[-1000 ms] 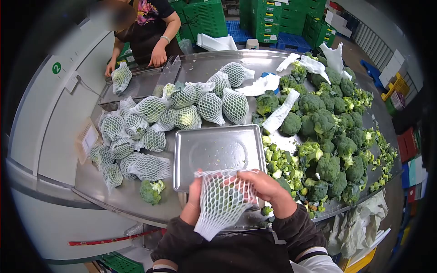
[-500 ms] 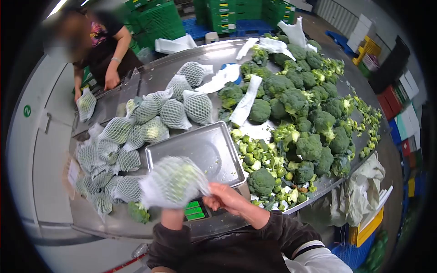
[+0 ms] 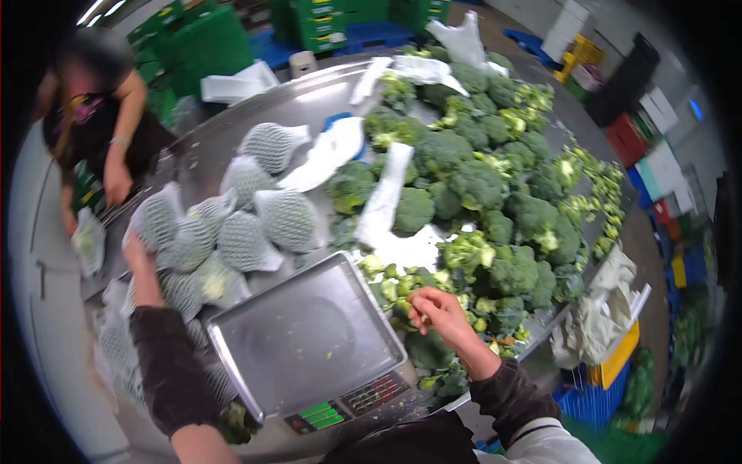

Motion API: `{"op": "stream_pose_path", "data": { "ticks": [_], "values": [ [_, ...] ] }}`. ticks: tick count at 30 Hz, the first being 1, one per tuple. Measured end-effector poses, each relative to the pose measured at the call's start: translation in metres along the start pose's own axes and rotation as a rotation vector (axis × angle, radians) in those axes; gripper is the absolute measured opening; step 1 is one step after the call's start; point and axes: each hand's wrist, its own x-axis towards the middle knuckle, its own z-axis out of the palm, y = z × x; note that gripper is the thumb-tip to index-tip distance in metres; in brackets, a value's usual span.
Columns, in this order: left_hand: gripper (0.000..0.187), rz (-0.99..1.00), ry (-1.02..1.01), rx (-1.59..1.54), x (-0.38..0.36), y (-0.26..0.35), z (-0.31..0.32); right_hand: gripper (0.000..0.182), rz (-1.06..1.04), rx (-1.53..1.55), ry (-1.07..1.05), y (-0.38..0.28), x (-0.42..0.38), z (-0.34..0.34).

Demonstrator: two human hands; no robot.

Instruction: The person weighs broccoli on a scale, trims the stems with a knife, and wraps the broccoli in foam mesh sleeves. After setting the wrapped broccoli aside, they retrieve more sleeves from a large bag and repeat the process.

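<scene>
My left hand reaches far left into the pile of wrapped heads. Its fingers curl against the edge of a broccoli head in a white foam net, and the fingertips are partly hidden. Above the loose broccoli pieces, just right of the scale, is my right hand, fingers pinched together. Whether anything small sits between them I cannot make out. The metal scale tray between my arms carries only small green crumbs. More netted broccoli lies beyond its left corner.
Bare broccoli heads are heaped on the right of the metal table, with cut stalks along the edge. White foam nets lie among them. At far left a co-worker's hand works near another netted head. Green crates stand behind.
My left hand has carried the netted broccoli from above the scale to the pile at left. My right hand has let go of the net's end and moved right. The view has shifted.
</scene>
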Motion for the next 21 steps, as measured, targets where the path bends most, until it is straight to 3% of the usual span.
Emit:
{"op": "stream_pose_path", "data": {
  "ticks": [1, 2, 3, 4, 5, 6, 7, 8, 9, 11, 13, 15, 17, 19, 21],
  "values": [
    [0.039, 0.002, 0.051, 0.348, -0.003, 0.001, -0.003, 0.022, -0.100, -0.055, 0.061, -0.009, 0.005, -0.005],
    [0.041, -0.078, 0.055, 0.385, 0.020, -0.008, -0.019, 0.019, -0.275, -0.256, 0.234, -0.014, 0.013, -0.015],
    [0.042, -0.150, 0.069, 0.426, 0.040, -0.015, -0.031, 0.018, -0.650, -0.686, 0.411, -0.020, 0.030, -0.033],
    [0.042, -0.155, 0.050, 0.427, 0.037, -0.015, -0.026, 0.021, -0.602, -0.683, 0.500, -0.046, 0.033, -0.037],
    [0.042, -0.224, 0.014, 0.207, 0.032, -0.011, -0.022, 0.031, -0.925, -1.047, 0.656, -0.065, 0.045, -0.055],
    [0.042, -0.291, -0.014, -0.012, 0.031, -0.011, -0.023, 0.048, -0.832, -1.177, 0.763, -0.084, 0.050, -0.060],
    [0.042, -0.292, -0.012, -0.010, 0.035, -0.016, -0.025, 0.059, -0.857, -1.299, 0.819, -0.100, 0.060, -0.071],
    [0.042, -0.171, -0.036, 0.159, 0.042, -0.021, -0.029, 0.071, -0.809, -1.366, 0.885, -0.110, 0.075, -0.079],
    [0.044, -0.046, -0.058, 0.327, 0.046, -0.021, -0.033, 0.071, -0.816, -1.361, 0.881, -0.111, 0.094, -0.091],
    [0.053, 0.078, 0.024, 0.466, -0.031, 0.004, -0.003, 0.087, -0.631, -1.230, 0.800, -0.106, 0.124, -0.112],
    [0.060, 0.671, 0.108, 0.979, -0.113, 0.021, 0.022, 0.087, -0.625, -1.166, 0.732, -0.114, 0.119, -0.117],
    [0.063, 0.614, -0.169, 0.735, -0.198, 0.036, 0.038, 0.088, -0.620, -1.106, 0.649, -0.119, 0.107, -0.102],
    [0.070, 0.591, -0.451, 0.550, -0.280, 0.043, 0.053, 0.077, -0.778, -1.140, 0.666, -0.120, 0.060, -0.062],
    [0.087, 0.503, -0.695, 0.525, -0.348, 0.046, 0.064, 0.077, -0.903, -1.026, 0.416, -0.111, 0.027, -0.026],
    [0.096, 0.476, -0.863, 0.516, -0.399, 0.045, 0.073, 0.079, -0.911, -0.853, -0.012, -0.100, -0.003, 0.022]
  ]
}}
